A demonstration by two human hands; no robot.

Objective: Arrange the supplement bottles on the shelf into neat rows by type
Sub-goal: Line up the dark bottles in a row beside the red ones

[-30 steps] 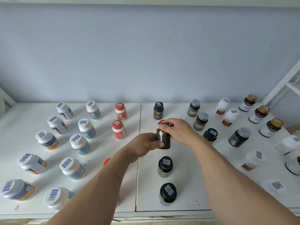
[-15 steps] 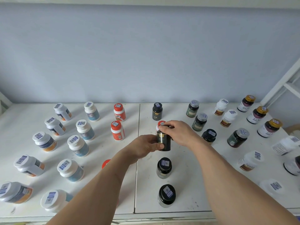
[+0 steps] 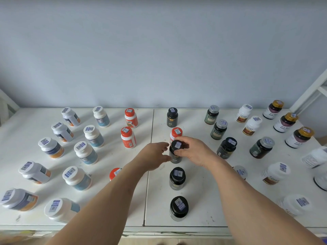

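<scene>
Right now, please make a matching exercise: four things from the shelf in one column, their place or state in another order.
1. black-capped bottle
2. gold-capped bottles
3. red-capped bottle
4. left hand

A. far right, in one row
B. gripped at the cap by the right hand
C. fingers spread beside the gripped bottle
D. directly behind the gripped bottle

Pairs: 1-B, 2-A, 3-D, 4-C

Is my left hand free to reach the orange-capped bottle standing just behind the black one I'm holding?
Probably yes. The left hand lies open beside the black bottle, which the right hand grips. The orange-capped bottle stands just behind, its cap showing, nothing blocking from the left.
</scene>
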